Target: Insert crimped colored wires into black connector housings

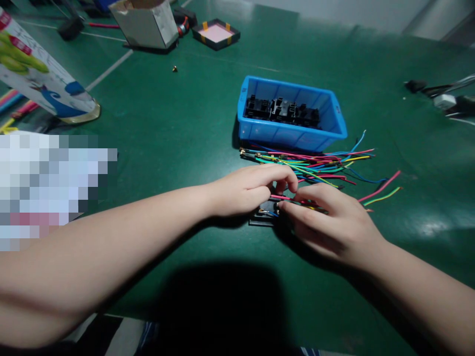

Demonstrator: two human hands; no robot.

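Note:
A small black part (262,221) lies on the green table, with a blue wire and metal contacts on it. My left hand (256,188) bends over its upper side, fingers curled at a red wire (281,197). From the right, my right hand (330,217) reaches in with thumb and fingertips pinched at the part's right edge, where wires run beneath the fingers. Just beyond both hands spreads a bundle of coloured wires (315,165) with metal terminals at its left end. Fingers cover most of the contact area.
Behind the wires stands a blue bin (293,132) holding black parts. A cardboard box (146,27) and a black tray (216,34) sit farther back. At left are a printed container (48,74) and blurred papers (48,183); cables (441,99) lie far right.

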